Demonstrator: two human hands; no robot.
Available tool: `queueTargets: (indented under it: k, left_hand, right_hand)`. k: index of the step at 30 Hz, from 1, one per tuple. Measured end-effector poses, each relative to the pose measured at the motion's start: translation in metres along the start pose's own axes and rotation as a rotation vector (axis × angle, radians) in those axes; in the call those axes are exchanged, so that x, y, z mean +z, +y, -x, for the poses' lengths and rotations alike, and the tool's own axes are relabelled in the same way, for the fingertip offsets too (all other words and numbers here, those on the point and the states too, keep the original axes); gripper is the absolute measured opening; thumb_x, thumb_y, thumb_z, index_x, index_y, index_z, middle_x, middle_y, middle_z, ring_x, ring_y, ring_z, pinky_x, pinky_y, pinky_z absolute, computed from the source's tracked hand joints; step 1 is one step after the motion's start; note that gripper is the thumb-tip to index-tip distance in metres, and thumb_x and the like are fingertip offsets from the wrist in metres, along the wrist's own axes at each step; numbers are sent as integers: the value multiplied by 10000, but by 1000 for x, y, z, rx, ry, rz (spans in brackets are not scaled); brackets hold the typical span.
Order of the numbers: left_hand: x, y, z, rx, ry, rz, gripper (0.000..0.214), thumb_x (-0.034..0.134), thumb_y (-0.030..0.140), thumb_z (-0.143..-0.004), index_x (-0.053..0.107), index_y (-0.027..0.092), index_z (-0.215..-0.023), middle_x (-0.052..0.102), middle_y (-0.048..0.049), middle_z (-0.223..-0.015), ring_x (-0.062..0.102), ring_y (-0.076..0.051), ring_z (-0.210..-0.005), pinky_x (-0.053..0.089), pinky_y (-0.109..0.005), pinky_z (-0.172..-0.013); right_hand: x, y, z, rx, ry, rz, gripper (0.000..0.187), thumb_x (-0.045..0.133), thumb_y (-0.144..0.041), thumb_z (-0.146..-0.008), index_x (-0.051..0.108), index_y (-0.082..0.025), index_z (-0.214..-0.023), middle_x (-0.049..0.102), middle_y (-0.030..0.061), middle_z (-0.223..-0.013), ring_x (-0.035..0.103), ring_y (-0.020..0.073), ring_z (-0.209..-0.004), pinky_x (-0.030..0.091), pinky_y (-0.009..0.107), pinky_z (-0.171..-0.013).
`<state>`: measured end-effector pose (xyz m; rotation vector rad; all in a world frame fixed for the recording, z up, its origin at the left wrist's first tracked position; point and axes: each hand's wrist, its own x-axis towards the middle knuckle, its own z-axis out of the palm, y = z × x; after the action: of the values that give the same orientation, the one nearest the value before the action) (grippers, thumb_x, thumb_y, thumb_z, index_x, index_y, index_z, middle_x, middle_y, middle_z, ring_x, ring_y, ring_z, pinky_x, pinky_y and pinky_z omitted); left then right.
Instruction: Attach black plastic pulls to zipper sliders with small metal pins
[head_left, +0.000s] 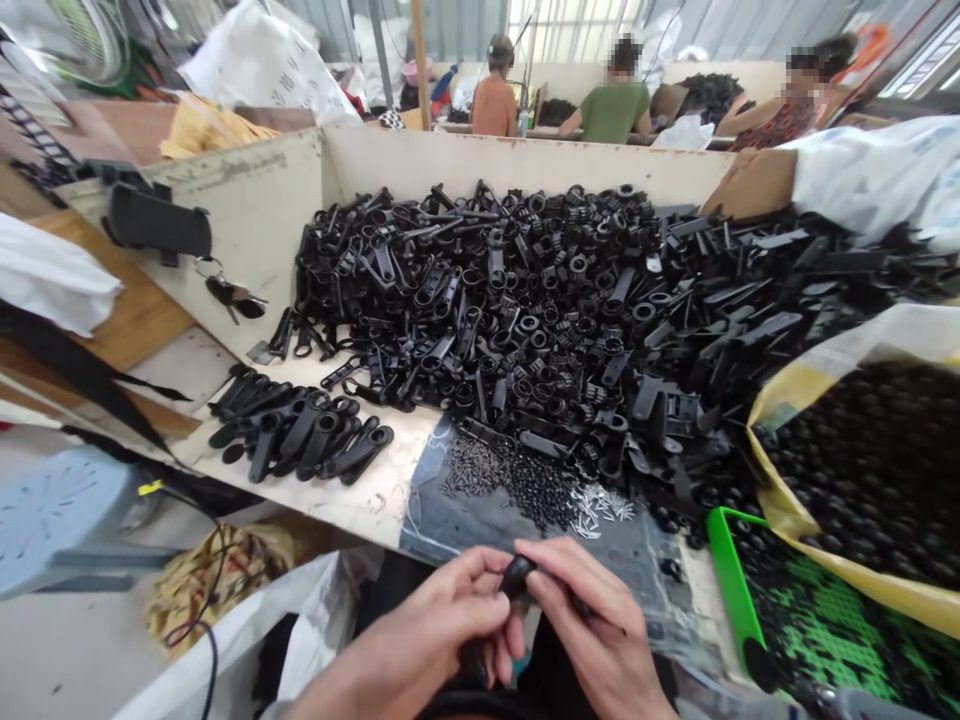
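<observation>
A small black plastic part (517,576) sits pinched between the fingertips of the left hand (420,640) and the right hand (600,630), both curled around it low at the near edge of the worktop (375,495), just below the scatter of small metal pins (592,505). Beyond them a big heap of black parts (570,310) fills the worktop up to its back wall, with a sorted row of levers (300,435) left and a green tray (731,590) right, leaving only a narrow free strip near the hands
</observation>
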<state>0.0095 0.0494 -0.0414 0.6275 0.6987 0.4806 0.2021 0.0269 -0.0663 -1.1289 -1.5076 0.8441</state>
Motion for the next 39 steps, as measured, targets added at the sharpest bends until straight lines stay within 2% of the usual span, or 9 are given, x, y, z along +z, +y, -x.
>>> queueTargets:
  k: [2, 4, 9, 13, 18, 23, 28, 31, 39]
  left_hand:
    - [1, 3, -1, -93, -73, 147, 327, 687, 428, -912, 613, 147, -1062, 676, -62, -801, 605, -126, -649, 438, -249, -663]
    - [1, 3, -2, -88, -102, 190, 312, 692, 418, -912, 615, 145, -1040, 653, -47, -746, 576, -118, -618, 416, -244, -638]
    - [2, -6, -4, 101, 104, -44, 304, 735, 368, -893, 605, 164, -1077, 532, 49, -708, 428, -75, -581, 337, -218, -597]
    - [6, -9, -5, 118, 205, -223, 321, 648, 414, -944, 567, 156, -1118, 557, 61, -660, 477, -86, -575, 396, -242, -670]
    - [11, -7, -7, 6, 158, -270, 480, 631, 512, -916, 528, 129, -1187, 608, 35, -623, 545, -113, -502, 415, -246, -569]
    - [14, -6, -3, -20, 209, -251, 514, 610, 514, -926, 518, 132, -1256, 516, 82, -592, 296, -45, -418, 191, -213, -436]
    - [14, -11, 0, -38, 239, -171, 629, 673, 529, -865, 488, 120, -1305, 482, 92, -584, 245, -54, -443, 141, -224, -431]
    - [11, -10, 1, -70, 218, -210, 589, 632, 494, -909, 469, 124, -1338, 502, 81, -596, 283, -59, -452, 173, -217, -446]
    - [14, -7, 3, -146, 112, -176, 385, 562, 376, -961, 545, 146, -1270, 555, 60, -577, 296, -47, -379, 181, -202, -411]
  right_hand:
    - [-4, 1, -2, 22, -6, -17, 209, 642, -276, -1003, 794, -307, -1144, 728, 74, -983, 712, 212, -849, 597, 272, -695]
    - [-8, 2, -4, 63, -38, -52, 202, 648, -307, -1000, 798, -313, -1133, 704, 74, -1007, 704, 200, -835, 590, 251, -662]
    - [-12, 5, -6, 244, -95, -153, 259, 631, -410, -1002, 779, -325, -1196, 691, 59, -1039, 686, 196, -911, 569, 250, -748]
    - [-3, 6, -8, 333, -83, -199, 278, 671, -462, -965, 801, -302, -1152, 665, 34, -880, 653, 179, -791, 545, 245, -678]
    - [4, 6, -12, 331, -125, -219, 299, 630, -464, -987, 805, -276, -1141, 628, 23, -827, 636, 168, -720, 537, 257, -652]
    - [0, 7, -12, 310, -207, -170, 291, 606, -424, -1004, 777, -290, -1198, 626, 20, -864, 625, 166, -746, 516, 266, -683]
    - [-2, 10, -11, 367, -235, -105, 295, 698, -400, -931, 785, -267, -1180, 596, 4, -818, 546, 151, -665, 453, 258, -602]
    - [-3, 7, -13, 322, -298, -82, 307, 641, -358, -970, 757, -269, -1240, 609, 8, -842, 562, 156, -698, 466, 275, -650]
    - [-15, 3, -24, 304, -452, -78, 293, 653, -297, -944, 768, -277, -1213, 594, -7, -837, 441, 113, -591, 346, 238, -513]
